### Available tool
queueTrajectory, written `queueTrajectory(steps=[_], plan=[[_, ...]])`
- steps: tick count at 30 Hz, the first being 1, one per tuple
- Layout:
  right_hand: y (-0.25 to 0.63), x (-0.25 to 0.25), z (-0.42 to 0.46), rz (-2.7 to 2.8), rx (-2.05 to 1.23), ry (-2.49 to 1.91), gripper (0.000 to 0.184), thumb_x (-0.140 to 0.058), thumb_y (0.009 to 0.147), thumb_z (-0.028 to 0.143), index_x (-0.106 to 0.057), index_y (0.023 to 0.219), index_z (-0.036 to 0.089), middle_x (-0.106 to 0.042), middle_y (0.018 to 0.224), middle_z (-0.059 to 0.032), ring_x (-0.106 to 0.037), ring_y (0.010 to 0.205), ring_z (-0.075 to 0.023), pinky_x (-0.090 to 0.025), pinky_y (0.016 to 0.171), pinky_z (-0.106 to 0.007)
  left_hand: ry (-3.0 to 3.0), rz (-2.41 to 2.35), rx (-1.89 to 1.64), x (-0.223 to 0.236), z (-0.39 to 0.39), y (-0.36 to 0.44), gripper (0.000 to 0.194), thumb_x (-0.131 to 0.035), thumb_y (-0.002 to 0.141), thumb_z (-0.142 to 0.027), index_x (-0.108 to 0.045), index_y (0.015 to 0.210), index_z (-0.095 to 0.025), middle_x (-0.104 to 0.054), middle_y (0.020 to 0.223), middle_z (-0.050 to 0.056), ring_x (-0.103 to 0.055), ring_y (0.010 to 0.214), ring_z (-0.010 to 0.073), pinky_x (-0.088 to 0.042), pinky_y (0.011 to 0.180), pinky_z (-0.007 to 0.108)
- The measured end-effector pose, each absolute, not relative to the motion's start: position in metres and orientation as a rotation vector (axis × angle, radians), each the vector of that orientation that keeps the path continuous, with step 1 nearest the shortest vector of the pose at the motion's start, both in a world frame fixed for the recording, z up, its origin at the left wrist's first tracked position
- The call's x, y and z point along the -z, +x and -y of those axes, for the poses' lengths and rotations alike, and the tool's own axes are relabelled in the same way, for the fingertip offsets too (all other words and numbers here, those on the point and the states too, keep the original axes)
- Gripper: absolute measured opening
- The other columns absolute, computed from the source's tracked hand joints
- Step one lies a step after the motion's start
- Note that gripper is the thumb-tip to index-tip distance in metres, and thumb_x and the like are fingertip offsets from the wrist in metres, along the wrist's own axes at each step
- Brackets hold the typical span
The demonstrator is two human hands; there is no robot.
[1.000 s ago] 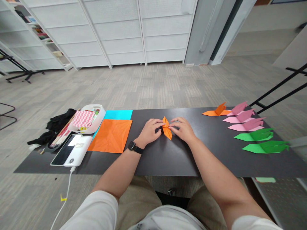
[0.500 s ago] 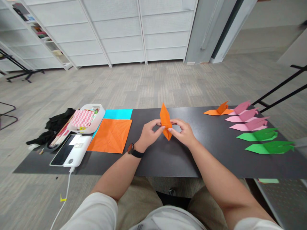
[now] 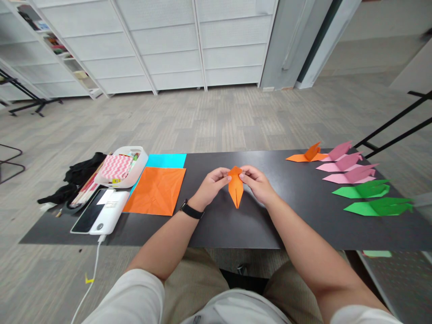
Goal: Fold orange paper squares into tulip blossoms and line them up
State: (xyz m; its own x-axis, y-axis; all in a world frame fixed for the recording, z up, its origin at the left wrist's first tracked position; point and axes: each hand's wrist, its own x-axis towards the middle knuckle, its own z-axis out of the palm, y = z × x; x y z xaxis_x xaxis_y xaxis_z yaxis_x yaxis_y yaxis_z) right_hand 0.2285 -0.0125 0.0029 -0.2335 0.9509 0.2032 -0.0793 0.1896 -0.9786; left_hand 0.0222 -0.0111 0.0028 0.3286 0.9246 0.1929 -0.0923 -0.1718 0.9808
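Observation:
Over the middle of the dark table [image 3: 216, 229], a folded piece of orange origami paper [image 3: 236, 189] is held between both hands. It points toward me, with a slit up its lower half and a short peak at the top. My left hand [image 3: 216, 183], with a black watch on the wrist, pinches its upper left edge. On the opposite side my right hand [image 3: 257, 182] pinches the upper right edge with thumb and fingers. The fingertips behind the paper are partly hidden.
Folded paper birds line the right side: an orange one [image 3: 307, 155], several pink ones [image 3: 347, 173] and green ones [image 3: 378, 207]. To the left are orange sheets [image 3: 158, 191], blue paper [image 3: 168, 160], a white basket [image 3: 140, 168], a phone [image 3: 91, 213] and a white power bank [image 3: 110, 213].
The tall upper point of the orange paper no longer stands up; the top is now a short peak. The lower tip sits nearer me, and both hands grip higher on the paper.

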Motion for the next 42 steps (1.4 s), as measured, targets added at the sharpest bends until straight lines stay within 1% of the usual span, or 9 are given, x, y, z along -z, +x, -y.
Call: queueTrajectory(steps=[5,9,14,19,23,26,30,38,42], plan=[[0.230,-0.005,0.012,1.412,-1.295,-0.921,0.024,-0.074,0.090,0.049,-0.075,0.101,0.028,-0.071,0.095,-0.0014,-0.066,0.092,-0.0203,-0.055,0.091,-0.038,1.371,-0.804,-1.146,0.003,0.008,0.020,0.024,-0.074,0.094,-0.039,-0.076,0.108,-0.020,-0.077,0.110,0.006,-0.071,0.104,0.0202,-0.056,0.100,0.036],[0.231,-0.010,0.013,1.414,-1.300,-0.943,0.020,-0.069,0.092,0.044,-0.077,0.099,0.027,-0.073,0.099,-0.0019,-0.067,0.096,-0.0213,-0.054,0.094,-0.039,1.429,-0.825,-1.175,-0.002,0.008,0.017,0.026,-0.064,0.097,-0.038,-0.079,0.105,-0.019,-0.078,0.108,0.007,-0.071,0.106,0.0224,-0.055,0.100,0.037],[0.229,-0.009,0.015,1.530,-1.219,-0.942,0.025,-0.068,0.095,0.050,-0.075,0.101,0.027,-0.072,0.095,-0.0019,-0.066,0.090,-0.0203,-0.053,0.089,-0.037,1.551,-0.930,-1.171,-0.006,0.010,0.017,0.025,-0.068,0.097,-0.041,-0.078,0.099,-0.018,-0.078,0.099,0.006,-0.072,0.094,0.0203,-0.057,0.090,0.034],[0.226,0.003,0.011,1.532,-1.121,-0.983,0.034,-0.074,0.092,0.049,-0.070,0.118,0.027,-0.068,0.089,0.0012,-0.065,0.080,-0.0166,-0.054,0.081,-0.033,1.721,-1.000,-1.265,0.001,0.008,0.017,0.028,-0.073,0.094,-0.030,-0.074,0.120,-0.021,-0.072,0.092,0.002,-0.069,0.086,0.0147,-0.056,0.090,0.030],[0.227,0.002,0.011,1.600,-0.976,-1.046,0.023,-0.072,0.094,0.045,-0.073,0.106,0.025,-0.073,0.090,-0.0017,-0.068,0.081,-0.0187,-0.056,0.082,-0.036,1.925,-1.107,-1.317,-0.004,0.012,0.016,0.038,-0.075,0.093,-0.027,-0.069,0.131,-0.024,-0.072,0.093,0.000,-0.071,0.090,0.0152,-0.057,0.095,0.032],[0.228,-0.008,0.014,1.703,-0.726,-1.026,0.015,-0.070,0.096,0.040,-0.074,0.096,0.026,-0.075,0.094,-0.0042,-0.070,0.087,-0.0213,-0.057,0.084,-0.039,2.048,-1.127,-1.366,-0.009,0.015,0.017,0.032,-0.077,0.094,-0.029,-0.072,0.125,-0.025,-0.078,0.099,0.002,-0.074,0.099,0.0186,-0.055,0.107,0.041],[0.229,-0.019,0.020,1.799,-0.410,-0.938,0.010,-0.068,0.099,0.032,-0.076,0.095,0.028,-0.076,0.096,-0.0046,-0.071,0.094,-0.0230,-0.056,0.089,-0.042,2.193,-1.073,-1.374,-0.014,0.017,0.017,0.015,-0.077,0.096,-0.033,-0.076,0.109,-0.025,-0.081,0.106,0.003,-0.076,0.103,0.0198,-0.045,0.122,0.053],[0.228,-0.019,0.022,1.876,-0.287,-0.896,0.010,-0.067,0.100,0.029,-0.076,0.097,0.029,-0.075,0.095,-0.0044,-0.070,0.092,-0.0228,-0.056,0.088,-0.043,2.277,-1.043,-1.436,-0.019,0.018,0.018,0.007,-0.074,0.099,-0.031,-0.078,0.097,-0.026,-0.079,0.103,0.002,-0.074,0.099,0.0174,-0.045,0.120,0.051],[0.228,-0.020,0.021,1.869,-0.287,-0.874,0.009,-0.069,0.099,0.029,-0.076,0.104,0.028,-0.076,0.099,-0.0050,-0.070,0.095,-0.0230,-0.056,0.088,-0.042,2.240,-1.048,-1.491,-0.019,0.017,0.016,0.007,-0.076,0.097,-0.031,-0.079,0.096,-0.025,-0.075,0.099,0.003,-0.071,0.095,0.0175,-0.053,0.109,0.047]])
